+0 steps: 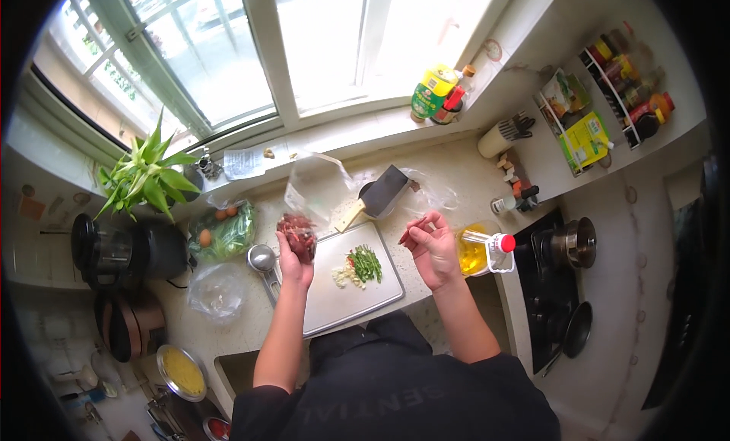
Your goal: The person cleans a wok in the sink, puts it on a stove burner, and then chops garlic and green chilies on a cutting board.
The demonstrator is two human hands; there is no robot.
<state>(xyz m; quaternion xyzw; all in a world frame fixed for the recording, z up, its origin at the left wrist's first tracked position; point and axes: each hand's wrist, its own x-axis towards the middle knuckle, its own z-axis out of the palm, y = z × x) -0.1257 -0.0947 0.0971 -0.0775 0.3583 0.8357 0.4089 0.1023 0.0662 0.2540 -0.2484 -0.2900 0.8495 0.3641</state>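
Note:
My left hand [296, 268] grips a clear plastic bag of dried red chilies [297, 235] over the left edge of a white cutting board [325, 312]. The bag's loose top [316, 184] stands up toward the window. Between the fingertips of my right hand [434, 250] are a few dried red chilies [412, 231], held right of the board. Chopped green pepper [368, 264] lies on the board beside chopped garlic [345, 274] and a little red. Behind the board a cleaver [385, 193] with a pale handle rests across a dark round thing, mostly hidden.
A jug of cooking oil [474, 250] stands right of my right hand, near a black stove [542, 293]. At the left are a metal ladle [262, 258], a plastic bag [217, 293] and bagged greens [225, 233] with eggs. A knife block [496, 140] stands at the back right.

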